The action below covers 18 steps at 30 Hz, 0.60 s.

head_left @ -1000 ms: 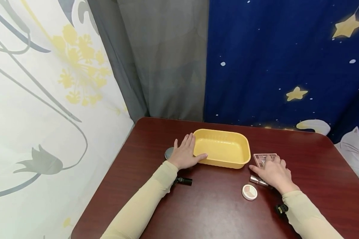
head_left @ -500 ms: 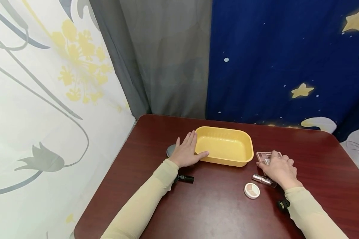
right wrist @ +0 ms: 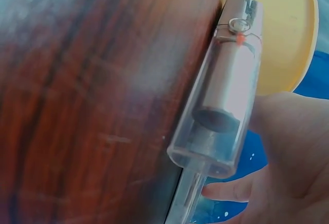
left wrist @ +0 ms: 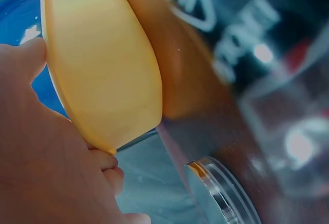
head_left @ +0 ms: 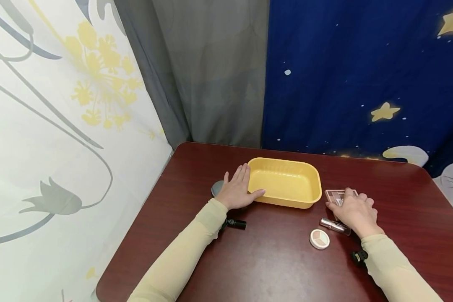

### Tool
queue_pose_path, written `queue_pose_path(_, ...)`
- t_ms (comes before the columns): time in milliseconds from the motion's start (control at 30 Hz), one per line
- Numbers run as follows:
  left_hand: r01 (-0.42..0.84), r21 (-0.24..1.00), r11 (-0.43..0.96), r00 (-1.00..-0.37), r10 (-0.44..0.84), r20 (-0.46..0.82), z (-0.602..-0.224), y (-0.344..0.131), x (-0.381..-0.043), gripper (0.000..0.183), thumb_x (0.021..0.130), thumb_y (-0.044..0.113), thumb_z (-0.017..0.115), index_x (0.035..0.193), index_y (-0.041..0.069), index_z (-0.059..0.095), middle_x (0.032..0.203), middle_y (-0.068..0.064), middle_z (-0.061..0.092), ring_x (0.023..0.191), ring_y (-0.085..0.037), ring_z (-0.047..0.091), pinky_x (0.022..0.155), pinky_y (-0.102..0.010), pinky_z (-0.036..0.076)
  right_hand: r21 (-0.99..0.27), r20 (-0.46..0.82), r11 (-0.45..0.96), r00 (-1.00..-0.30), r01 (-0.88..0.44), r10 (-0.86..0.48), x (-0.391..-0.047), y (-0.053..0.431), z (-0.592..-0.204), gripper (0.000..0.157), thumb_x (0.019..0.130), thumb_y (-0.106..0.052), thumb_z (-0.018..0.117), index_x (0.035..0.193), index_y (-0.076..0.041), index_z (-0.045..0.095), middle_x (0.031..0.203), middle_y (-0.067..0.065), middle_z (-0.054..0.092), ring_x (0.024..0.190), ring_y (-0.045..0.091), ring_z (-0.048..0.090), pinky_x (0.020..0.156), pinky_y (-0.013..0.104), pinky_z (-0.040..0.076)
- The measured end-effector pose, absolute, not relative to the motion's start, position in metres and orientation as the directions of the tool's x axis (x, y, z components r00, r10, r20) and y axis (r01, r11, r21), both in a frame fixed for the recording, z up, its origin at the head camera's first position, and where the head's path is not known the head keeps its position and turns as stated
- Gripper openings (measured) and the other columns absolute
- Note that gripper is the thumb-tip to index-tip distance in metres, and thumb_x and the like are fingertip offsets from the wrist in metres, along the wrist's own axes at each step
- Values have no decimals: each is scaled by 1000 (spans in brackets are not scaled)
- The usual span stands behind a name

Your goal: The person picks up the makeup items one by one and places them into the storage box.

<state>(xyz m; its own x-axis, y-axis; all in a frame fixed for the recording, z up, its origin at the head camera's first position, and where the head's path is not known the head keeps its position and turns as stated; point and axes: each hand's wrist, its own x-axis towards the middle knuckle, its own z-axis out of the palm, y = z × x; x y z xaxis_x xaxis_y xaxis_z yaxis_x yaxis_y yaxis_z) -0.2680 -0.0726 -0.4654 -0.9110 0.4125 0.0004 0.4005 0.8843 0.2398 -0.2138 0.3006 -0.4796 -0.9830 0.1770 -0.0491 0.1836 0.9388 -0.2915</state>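
Eyeshadow palette (head_left: 334, 196) lay just right of the yellow tray (head_left: 288, 185), partly under the right hand (head_left: 357, 211), the nearer one; long axis hidden. Right fingers spread over it, grip unclear. Left hand (head_left: 235, 193), fingers straight, touched the tray's left end.

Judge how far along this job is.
Done: apparently nothing, as the tray shows no contents. In hand: the left hand touches it; the right hand is at the palette, grip unclear. Remaining, if packing is the aim: perhaps the palette, silver tube, compact, black tube and grey disc, all outside.
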Motion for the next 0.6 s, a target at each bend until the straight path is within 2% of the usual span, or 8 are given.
queue_pose_path(167,386,244,890,-915,403,-19,-465,-72,-269,110,88,86,26,162,7,4,169,-4,-3,154,-19,2,117,-62,6,-306,-32,935,-984,178,177,-215,302,-479,81,82,-55,74,123,8,44,95,36,43,90,54,39,58,58,38)
queue_pose_path(400,379,234,895,-919,395,-21,-464,-72,-269,111,88,86,28,162,7,4,169,-6,0,154,-19,3,117,-62,7,-339,-12,925,-984,171,178,-212,306,-477,93,80,-54,76,138,7,38,100,38,44,91,55,39,59,59,38)
queue_pose_path(600,367,235,900,-921,387,-45,-464,-70,-269,111,88,87,29,162,8,2,169,-5,-2,154,-19,1,117,-62,7,-352,30,924,-985,148,169,-211,312,-469,97,83,-60,72,143,8,35,105,41,43,91,55,39,56,57,39)
